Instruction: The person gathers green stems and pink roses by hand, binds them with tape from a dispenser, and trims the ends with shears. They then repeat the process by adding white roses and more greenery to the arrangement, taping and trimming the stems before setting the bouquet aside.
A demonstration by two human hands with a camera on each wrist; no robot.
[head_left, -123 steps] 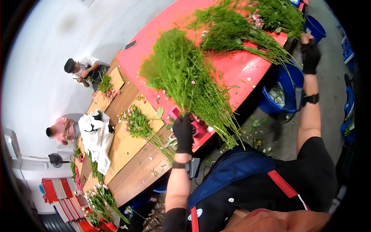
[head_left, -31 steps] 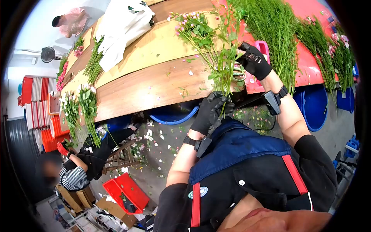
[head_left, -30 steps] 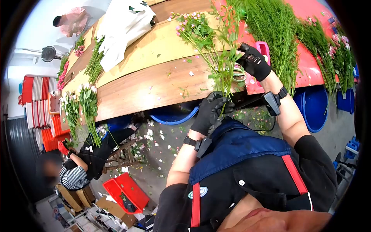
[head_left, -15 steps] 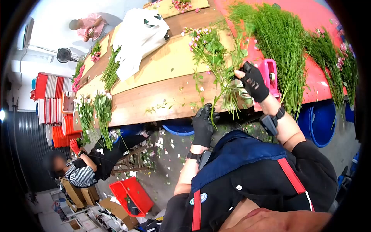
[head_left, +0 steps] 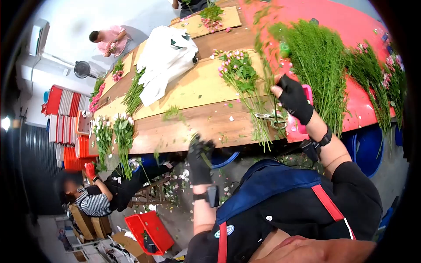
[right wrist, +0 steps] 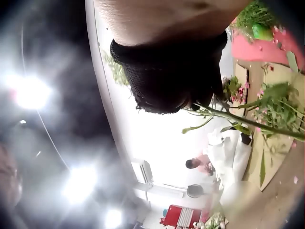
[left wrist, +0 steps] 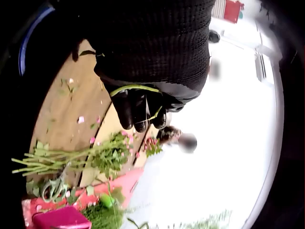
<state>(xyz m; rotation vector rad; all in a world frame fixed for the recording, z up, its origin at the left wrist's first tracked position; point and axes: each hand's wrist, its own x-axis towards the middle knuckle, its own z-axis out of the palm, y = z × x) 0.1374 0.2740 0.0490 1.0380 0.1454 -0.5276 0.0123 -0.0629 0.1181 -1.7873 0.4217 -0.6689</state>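
**Gloved worker with a leafy stem at a long flower-strewn table**

A person in black gloves is at the near edge of a long wooden table point(head_left: 175, 133). The right hand point(head_left: 296, 98), above the joint of wood and red surface point(head_left: 333, 13), grips a leafy stem point(right wrist: 248, 120), its foliage blurred. The left hand point(head_left: 201, 160), at the near edge, has its fingers extended; a green strip point(left wrist: 136, 88) lies across them.

Pink-flowered stems point(head_left: 239, 68) lie on yellowish board near the red surface, cut ends toward the near edge, with scissors point(head_left: 277, 121) upon them. A pink object point(head_left: 308, 94) is partly hidden behind the right hand. Green foliage point(head_left: 318, 65) covers much of the red surface's near side. A crumpled white sheet point(head_left: 164, 61) sits toward the table's far edge; white-flowered bunches point(head_left: 124, 131) overhang the near left corner.

Beyond the far edge, a person in pink point(head_left: 112, 39) is by a pale wall. At lower left, someone in a striped top point(head_left: 94, 204) sits near a red crate point(head_left: 151, 230). Petals and leaves litter the grey floor.
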